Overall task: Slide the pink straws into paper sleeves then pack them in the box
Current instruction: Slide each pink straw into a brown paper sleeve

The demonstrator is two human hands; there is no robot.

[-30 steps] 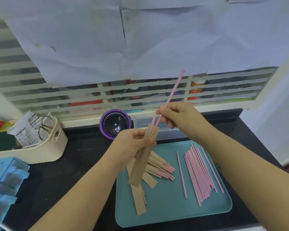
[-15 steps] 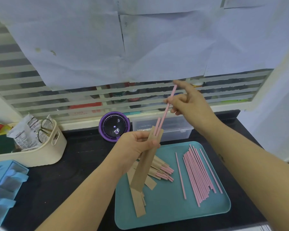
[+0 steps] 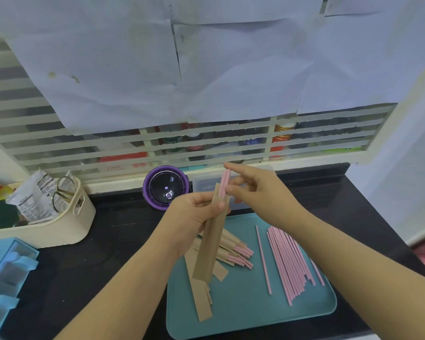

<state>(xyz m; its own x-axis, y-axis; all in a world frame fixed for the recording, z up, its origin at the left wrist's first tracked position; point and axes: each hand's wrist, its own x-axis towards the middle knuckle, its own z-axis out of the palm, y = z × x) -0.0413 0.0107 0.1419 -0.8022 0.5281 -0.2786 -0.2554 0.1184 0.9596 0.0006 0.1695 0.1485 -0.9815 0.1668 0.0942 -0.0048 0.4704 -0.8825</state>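
Observation:
My left hand (image 3: 192,217) grips a brown paper sleeve (image 3: 210,246) and holds it upright over the teal tray (image 3: 243,312). Two pink straw ends (image 3: 224,182) stick out of its top. My right hand (image 3: 258,190) is beside them, its forefinger stretched over the straw tips and the other fingers loose. Several loose pink straws (image 3: 287,261) lie on the tray's right side, and one single straw (image 3: 263,258) lies apart from them. Filled sleeves (image 3: 232,247) and empty sleeves (image 3: 199,295) lie under my left hand. A clear plastic box (image 3: 206,184) stands behind my hands, partly hidden.
A purple round device (image 3: 166,187) sits at the back by the window ledge. A cream basket (image 3: 66,229) with packets and scissors stands at the left. A blue organiser (image 3: 5,273) is at the near left. The counter (image 3: 108,241) is black.
The long straw that my right hand held high has slid down into the sleeve; only its short end shows. My right hand came down with it to the sleeve's top.

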